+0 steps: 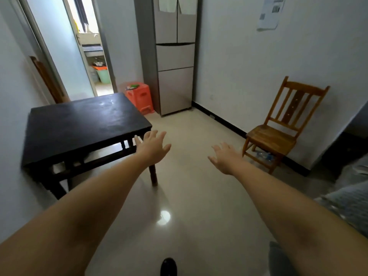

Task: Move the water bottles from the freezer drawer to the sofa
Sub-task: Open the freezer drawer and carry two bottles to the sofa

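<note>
Both of your hands, the left hand (152,147) and right hand (226,158), are reaching out wide and carrying nothing toward the closed refrigerator (175,56), so you are needing to open its freezer drawer (175,90) next.

A dark wooden counter (85,120) is seen at the left of the frame, set against the wall. An orange plastic stool (139,96) is placed behind it. A wooden chair (278,130) is set against the right wall, below a paper notice (268,12).

Bare floor (185,124) open to fridge (175,80), dark table (83,124) flanking left, wooden chair (278,134) right
</note>
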Tool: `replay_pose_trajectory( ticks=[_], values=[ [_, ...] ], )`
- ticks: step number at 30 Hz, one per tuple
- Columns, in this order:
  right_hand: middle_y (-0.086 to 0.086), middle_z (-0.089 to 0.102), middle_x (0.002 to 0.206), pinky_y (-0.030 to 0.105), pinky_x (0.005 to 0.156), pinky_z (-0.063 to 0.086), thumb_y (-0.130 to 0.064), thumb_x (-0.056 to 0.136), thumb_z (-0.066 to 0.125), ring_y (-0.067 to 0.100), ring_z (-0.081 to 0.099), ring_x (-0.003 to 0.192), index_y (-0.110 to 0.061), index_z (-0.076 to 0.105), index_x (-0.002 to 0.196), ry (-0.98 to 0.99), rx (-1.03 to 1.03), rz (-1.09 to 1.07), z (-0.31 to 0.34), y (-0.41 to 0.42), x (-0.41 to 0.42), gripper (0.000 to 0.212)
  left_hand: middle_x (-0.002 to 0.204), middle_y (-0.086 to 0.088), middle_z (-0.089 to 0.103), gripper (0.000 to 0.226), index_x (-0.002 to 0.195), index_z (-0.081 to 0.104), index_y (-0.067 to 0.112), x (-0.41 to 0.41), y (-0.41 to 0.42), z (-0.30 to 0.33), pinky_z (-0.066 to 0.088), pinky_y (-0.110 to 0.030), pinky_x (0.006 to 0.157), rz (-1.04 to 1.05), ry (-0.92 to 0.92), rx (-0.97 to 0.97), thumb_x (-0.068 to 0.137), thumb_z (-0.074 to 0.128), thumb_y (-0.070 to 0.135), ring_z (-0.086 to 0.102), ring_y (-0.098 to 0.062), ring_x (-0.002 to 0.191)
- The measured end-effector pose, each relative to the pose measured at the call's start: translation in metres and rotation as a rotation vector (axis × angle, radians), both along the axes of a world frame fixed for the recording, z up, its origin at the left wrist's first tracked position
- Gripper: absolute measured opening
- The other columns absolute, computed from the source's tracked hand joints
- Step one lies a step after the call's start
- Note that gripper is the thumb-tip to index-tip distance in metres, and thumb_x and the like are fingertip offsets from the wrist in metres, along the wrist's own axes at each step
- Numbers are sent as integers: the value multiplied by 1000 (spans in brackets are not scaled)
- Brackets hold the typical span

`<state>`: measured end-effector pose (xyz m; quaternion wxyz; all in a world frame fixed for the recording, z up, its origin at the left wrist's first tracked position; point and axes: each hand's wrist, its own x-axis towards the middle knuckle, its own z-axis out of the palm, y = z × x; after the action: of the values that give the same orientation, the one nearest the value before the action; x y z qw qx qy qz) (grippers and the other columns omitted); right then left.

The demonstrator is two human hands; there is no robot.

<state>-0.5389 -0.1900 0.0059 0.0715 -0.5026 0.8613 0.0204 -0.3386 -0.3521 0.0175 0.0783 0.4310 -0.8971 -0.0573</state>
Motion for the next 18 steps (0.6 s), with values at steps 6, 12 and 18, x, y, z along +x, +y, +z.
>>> replay_pose_trajectory(
  ticks=[6,12,18],
  values=[
    [8,15,158,63,111,11,-53,98,27,29,20,143,-23,21,149,13,-31,-32,7,-121,-93,60,156,-5,22,59,146,25,30,-95,-130,7,4,-64,113,-76,-25,-23,93,38,53,16,-27,145],
    [8,10,159,59,114,12,-52,98,28,30,17,144,-23,19,150,9,-55,-119,24,-200,-192,61,156,-6,22,60,147,23,27,-206,-220,22,8,-61,114,-150,-50,-12,95,36,51,19,-29,144],
    [7,12,158,58,114,15,-51,98,26,30,18,144,-22,20,151,-31,34,-166,13,-258,-279,60,156,-6,22,59,148,23,25,-297,-281,9,6,-63,113,-205,-99,17,95,36,50,17,-29,144]
  ],
)
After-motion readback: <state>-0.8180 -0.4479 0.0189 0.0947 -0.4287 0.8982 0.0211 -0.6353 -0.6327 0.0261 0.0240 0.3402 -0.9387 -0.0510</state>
